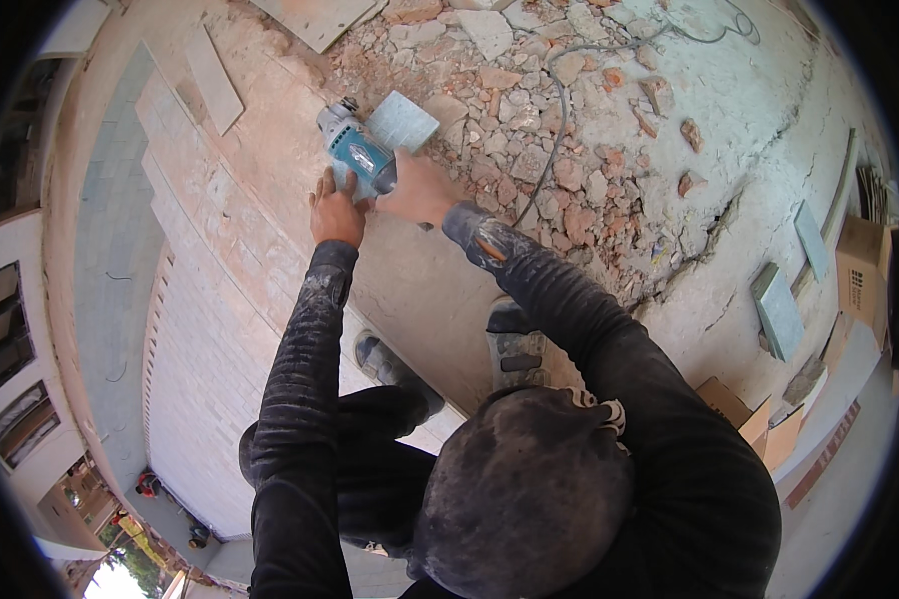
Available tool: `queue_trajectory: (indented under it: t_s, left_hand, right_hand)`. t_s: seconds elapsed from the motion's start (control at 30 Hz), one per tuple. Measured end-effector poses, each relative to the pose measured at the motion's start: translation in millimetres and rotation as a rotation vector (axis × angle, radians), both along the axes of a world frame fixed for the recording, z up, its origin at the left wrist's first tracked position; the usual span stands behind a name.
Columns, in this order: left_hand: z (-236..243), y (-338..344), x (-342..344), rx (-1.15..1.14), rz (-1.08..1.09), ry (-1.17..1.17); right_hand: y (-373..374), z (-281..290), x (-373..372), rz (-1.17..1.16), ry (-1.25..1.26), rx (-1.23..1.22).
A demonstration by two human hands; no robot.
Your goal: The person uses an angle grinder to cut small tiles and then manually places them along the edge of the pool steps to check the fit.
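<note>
A teal angle grinder (360, 152) with a grey metal head lies in my right hand (425, 187), whose fingers wrap round the rear of its body. Light blue-grey tile (403, 122) shows beside the tool, and a bit more of it seems to show underneath. My left hand (337, 210) rests palm down at the grinder's near left side. Its fingers are stretched out and apart, the tips close to the tool's body and the tile edge. The grinder's disc cannot be made out from here.
Broken concrete and brick rubble (569, 180) spreads right of the grinder, crossed by a grey cable (559, 100). A loose tile strip (215, 80) lies at the far left. Tiles (778, 311) and cardboard boxes (862, 270) stand at right. Stepped paving (210, 329) descends leftward.
</note>
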State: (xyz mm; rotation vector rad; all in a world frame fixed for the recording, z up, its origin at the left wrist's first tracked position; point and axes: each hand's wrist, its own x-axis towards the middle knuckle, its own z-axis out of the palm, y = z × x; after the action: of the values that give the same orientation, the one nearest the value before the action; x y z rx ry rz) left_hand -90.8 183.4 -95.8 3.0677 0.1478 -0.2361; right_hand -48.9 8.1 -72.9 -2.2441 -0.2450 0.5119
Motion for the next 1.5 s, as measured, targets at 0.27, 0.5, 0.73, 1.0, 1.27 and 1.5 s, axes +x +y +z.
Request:
queue_trajectory:
  t_s: [0.27, 0.5, 0.73, 1.0, 1.27, 1.5]
  left_hand:
    - [-1.2, -0.2, -0.3, -0.01, 0.005, -0.006]
    - [-0.6, -1.1, -1.1, -0.009, 0.01, -0.01]
    - [0.0, -1.9, -1.7, -0.003, 0.016, -0.01]
    - [-0.5, -2.2, -1.1, -0.001, 0.023, -0.007]
    - [0.2, -2.4, -0.8, -0.011, 0.024, -0.001]
    - [1.1, -3.2, -1.8, -0.016, 0.013, -0.043]
  right_hand:
    - [-0.5, 1.8, 0.8, 0.016, 0.014, 0.006]
    - [0.4, 2.8, 1.8, 0.012, 0.028, -0.012]
    - [0.9, 1.7, 1.8, 0.014, 0.027, -0.016]
    - [1.6, -0.5, 2.4, 0.012, 0.02, -0.015]
    - [-0.7, 2.7, 2.5, 0.021, 0.027, -0.004]
    - [-0.3, 0.7, 2.9, 0.022, 0.04, -0.007]
